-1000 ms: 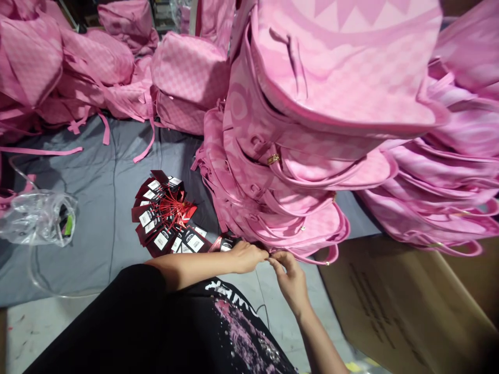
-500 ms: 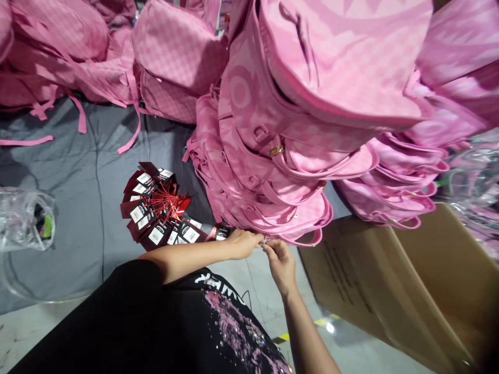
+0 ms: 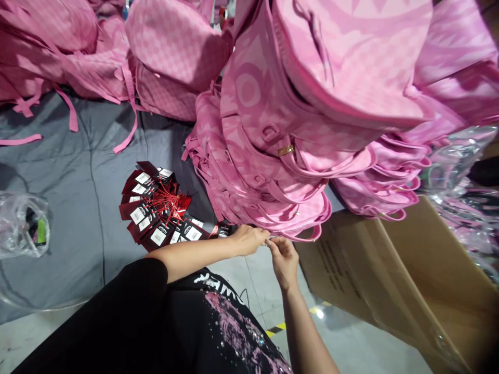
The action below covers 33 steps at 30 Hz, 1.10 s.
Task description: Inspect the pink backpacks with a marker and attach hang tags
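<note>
My left hand (image 3: 251, 239) and my right hand (image 3: 285, 259) meet fingertip to fingertip at the front lower edge of a stack of pink backpacks (image 3: 273, 171). Both are closed in a pinch on something small, too small to name. A looped handle of the lowest backpack hangs just above my right hand. To the left of my left hand, a fan of dark red and black hang tags (image 3: 158, 236) with white barcode labels lies on the grey cloth, their red strings gathered in the middle.
More pink backpacks (image 3: 171, 57) lie along the back of the grey cloth-covered table (image 3: 66, 156). An open cardboard box (image 3: 346, 259) stands at the right, below further stacked bags. Clear plastic wrapping (image 3: 23, 223) lies at the far left, and more plastic (image 3: 452, 161) at the right.
The view has shifted slightly. My two hands stay pinched together at the bag's edge, with my right fingers turned a little. The tags and bags lie as before.
</note>
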{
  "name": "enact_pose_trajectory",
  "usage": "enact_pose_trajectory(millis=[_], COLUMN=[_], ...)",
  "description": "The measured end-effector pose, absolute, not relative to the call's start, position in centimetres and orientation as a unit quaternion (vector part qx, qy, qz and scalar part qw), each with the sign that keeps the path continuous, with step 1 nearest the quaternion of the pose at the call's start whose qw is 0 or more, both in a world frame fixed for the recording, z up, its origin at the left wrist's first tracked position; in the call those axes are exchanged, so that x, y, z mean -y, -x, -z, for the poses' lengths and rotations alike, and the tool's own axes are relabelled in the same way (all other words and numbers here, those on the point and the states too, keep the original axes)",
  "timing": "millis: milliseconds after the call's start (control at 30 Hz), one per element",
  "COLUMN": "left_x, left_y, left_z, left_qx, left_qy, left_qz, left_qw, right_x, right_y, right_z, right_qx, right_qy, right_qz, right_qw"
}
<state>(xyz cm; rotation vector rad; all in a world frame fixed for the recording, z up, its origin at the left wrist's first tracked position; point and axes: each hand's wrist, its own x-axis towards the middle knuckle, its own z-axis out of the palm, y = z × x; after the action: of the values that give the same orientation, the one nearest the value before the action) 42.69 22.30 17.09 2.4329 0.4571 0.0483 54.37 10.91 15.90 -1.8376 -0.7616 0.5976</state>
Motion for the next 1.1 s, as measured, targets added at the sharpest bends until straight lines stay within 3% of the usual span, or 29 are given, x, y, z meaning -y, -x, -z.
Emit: enact_pose_trajectory(millis=[400,1100], left_x=[-22.9,-23.0], left_y=[-42.8,-42.8], left_z=[-16.0,-15.7], left_qx=[-0.183,-0.208], left_qy=[-0.903,-0.899], left_qz=[-0.022,-0.017], left_qw=[0.389,0.384], right_x=[-11.4,-11.7], right_y=[-54.7,-54.5], right_z=[-16.6,-15.8], right_qx=[0.3,0.287], right_qy=[0.777,0.776], right_qz=[-0.243,-0.247], right_qw=[0.497,0.505])
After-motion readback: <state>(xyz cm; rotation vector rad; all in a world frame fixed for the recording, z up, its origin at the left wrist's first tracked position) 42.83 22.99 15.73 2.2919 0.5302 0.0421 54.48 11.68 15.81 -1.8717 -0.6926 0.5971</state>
